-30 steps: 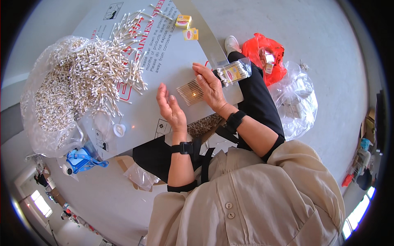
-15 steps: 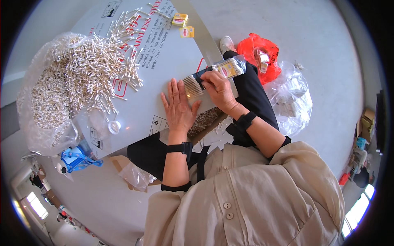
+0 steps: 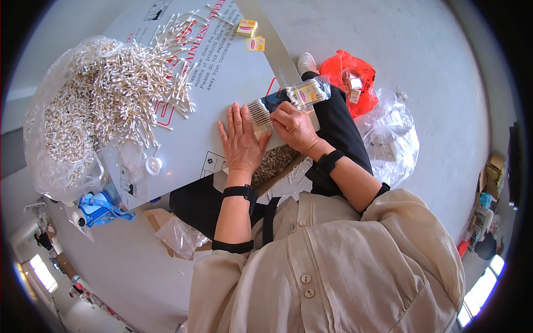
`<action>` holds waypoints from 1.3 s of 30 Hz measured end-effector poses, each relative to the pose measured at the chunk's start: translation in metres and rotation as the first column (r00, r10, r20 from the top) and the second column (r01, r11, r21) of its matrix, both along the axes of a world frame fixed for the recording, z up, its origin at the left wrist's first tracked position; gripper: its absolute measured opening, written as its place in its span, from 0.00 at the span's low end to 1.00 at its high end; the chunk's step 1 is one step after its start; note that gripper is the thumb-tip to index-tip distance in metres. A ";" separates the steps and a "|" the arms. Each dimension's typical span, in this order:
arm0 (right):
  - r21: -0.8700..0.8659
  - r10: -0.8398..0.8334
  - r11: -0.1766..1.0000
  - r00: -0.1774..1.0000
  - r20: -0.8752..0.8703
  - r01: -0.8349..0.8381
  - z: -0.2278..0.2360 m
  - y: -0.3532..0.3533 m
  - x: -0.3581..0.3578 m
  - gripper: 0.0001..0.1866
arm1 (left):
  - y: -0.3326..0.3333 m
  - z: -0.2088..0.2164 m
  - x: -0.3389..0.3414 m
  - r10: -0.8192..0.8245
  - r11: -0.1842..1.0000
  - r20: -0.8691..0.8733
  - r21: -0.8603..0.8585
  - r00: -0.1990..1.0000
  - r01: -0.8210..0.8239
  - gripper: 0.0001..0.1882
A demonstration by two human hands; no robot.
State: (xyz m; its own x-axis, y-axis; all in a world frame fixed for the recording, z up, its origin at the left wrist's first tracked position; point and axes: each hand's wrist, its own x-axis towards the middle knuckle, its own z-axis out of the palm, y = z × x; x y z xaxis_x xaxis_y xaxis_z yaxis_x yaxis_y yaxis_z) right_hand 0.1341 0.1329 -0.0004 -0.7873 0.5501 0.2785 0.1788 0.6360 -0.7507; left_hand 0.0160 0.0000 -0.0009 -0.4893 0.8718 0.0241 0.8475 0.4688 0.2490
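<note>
Cotton swabs (image 3: 259, 115) lie side by side in a flat row on the table (image 3: 189, 139), near its front edge. Flat beside the row's left end rests my left hand (image 3: 242, 141), its fingers stretched out and its thumb reaching along the near side. My right hand (image 3: 296, 129) is at the row's right end with its fingers pinched together; whatever they grip is hidden. Just beyond it sits a clear packet (image 3: 308, 93) of swabs with a yellow card, on a dark strip. A big heap of loose swabs (image 3: 119, 91) spills from a clear plastic bag (image 3: 40, 161) at the left.
Two small yellow packs (image 3: 247, 26) lie at the far edge. A round white lid (image 3: 154, 165) is near the left corner. Below my hands stands an open box of swabs (image 3: 273, 166). Red (image 3: 333, 65) and clear bags (image 3: 397, 136) sit on the floor at the right.
My right hand has drawn slightly nearer and left, away from the packet, uncovering more of it and the dark strip. My left hand stays in place beside the row.
</note>
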 end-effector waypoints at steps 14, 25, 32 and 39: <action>-0.021 -0.031 0.999 0.999 0.022 0.032 0.003 -0.001 -0.002 0.07 | 0.001 -0.002 0.000 0.006 1.000 -0.029 0.014 1.000 -0.006 0.46; -0.012 -0.044 0.999 0.999 0.031 0.045 0.002 -0.001 -0.004 0.06 | 0.001 -0.001 0.000 0.012 1.000 -0.019 0.006 1.000 -0.012 0.46; 0.011 -0.094 0.996 0.992 0.083 0.094 0.005 -0.003 -0.009 0.09 | 0.001 -0.003 -0.001 0.016 1.000 -0.027 0.002 0.999 -0.016 0.46; 0.036 -0.050 0.998 0.994 0.098 0.047 0.001 0.000 -0.008 0.09 | 0.002 -0.002 -0.001 0.018 1.000 -0.022 0.016 1.000 -0.017 0.46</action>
